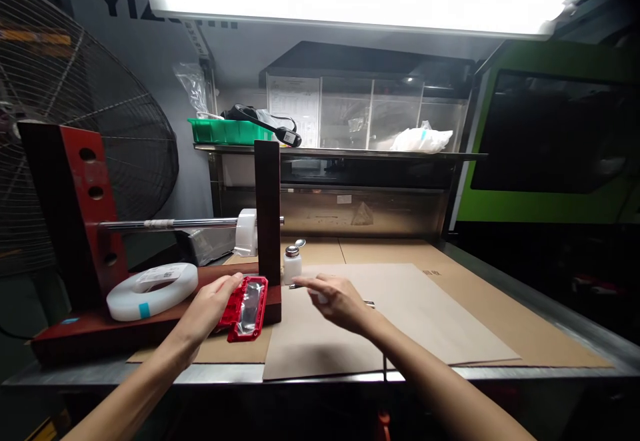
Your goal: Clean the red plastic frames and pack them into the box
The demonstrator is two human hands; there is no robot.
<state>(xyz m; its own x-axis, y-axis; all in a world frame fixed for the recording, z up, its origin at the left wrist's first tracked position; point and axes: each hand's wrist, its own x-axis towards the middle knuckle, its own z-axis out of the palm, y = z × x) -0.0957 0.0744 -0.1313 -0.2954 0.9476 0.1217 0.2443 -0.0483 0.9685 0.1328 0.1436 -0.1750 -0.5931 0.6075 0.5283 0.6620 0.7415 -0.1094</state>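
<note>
Two cardboard sheets [450, 307] cover steel bench [575, 321]; fan [75, 127] left.

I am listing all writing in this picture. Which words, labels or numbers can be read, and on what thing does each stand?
"YIZ", large dark letters on the grey wall; the rest is cut off by the lamp glare.
Paper sheet behind the shelf: printed, too small to read.
Label on the white tape roll: too blurred to read.
Small mark on the cardboard: unreadable.
</note>
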